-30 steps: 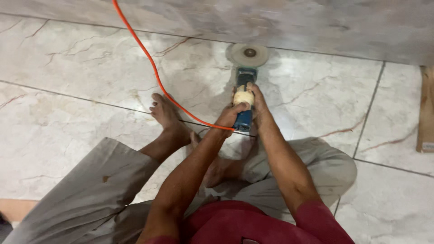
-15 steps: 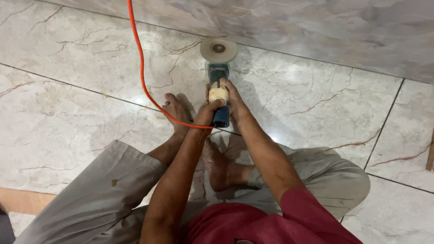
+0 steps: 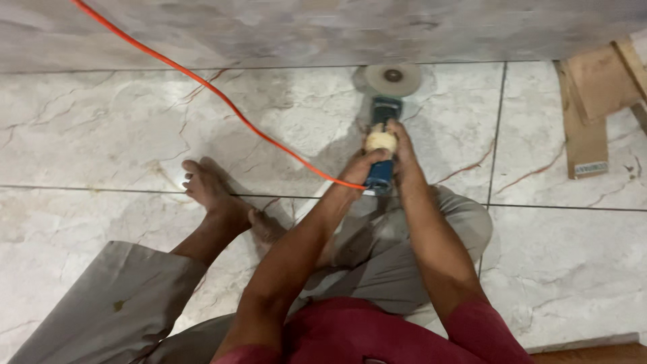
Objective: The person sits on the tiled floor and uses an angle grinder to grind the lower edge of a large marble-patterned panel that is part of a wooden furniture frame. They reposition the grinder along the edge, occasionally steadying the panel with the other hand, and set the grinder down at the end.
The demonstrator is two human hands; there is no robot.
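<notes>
I sit on a marble tile floor (image 3: 121, 135) holding a blue angle grinder (image 3: 383, 114) with both hands. Its round pale disc (image 3: 393, 79) lies flat on the floor where the tiles meet the wall base. My left hand (image 3: 364, 165) grips the rear of the blue body, where the orange cable (image 3: 222, 101) enters. My right hand (image 3: 403, 152) wraps the body from the right, beside a cream-coloured knob (image 3: 381, 141). My bare left foot (image 3: 205, 189) rests on the tile to the left.
A marble wall or skirting strip (image 3: 303, 30) runs along the top. Pieces of wooden board (image 3: 593, 101) lie at the upper right. Dark grout lines (image 3: 497, 121) cross the floor. A brown edge (image 3: 593, 350) shows at the lower right.
The view has swung, so the grinder now appears further right and the wooden boards have come into sight. Both hands keep the same grip; the disc stays at the wall base.
</notes>
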